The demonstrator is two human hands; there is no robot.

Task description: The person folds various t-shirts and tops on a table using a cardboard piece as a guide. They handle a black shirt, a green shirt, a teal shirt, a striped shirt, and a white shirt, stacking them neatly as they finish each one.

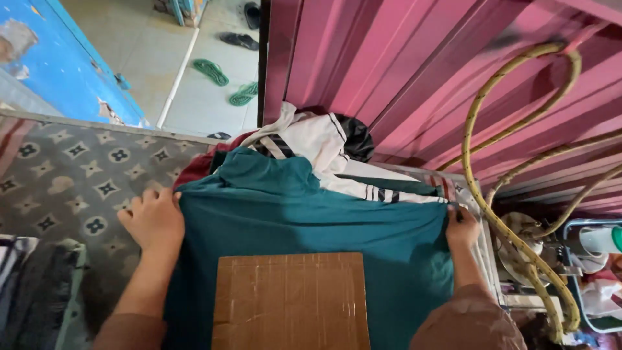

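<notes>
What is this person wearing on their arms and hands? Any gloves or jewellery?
Both hands are bare: no gloves on the left hand or the right hand, and no rings or watch that I can see. Brownish sleeves end above the forearms, leaving them uncovered.

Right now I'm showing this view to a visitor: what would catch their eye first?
The teal garment spread across the middle, with the left hand and right hand gripping its edges and a brown cardboard sheet lying on it. Behind it rises a pink corrugated wall, with a yellow hose looping at right.
</notes>
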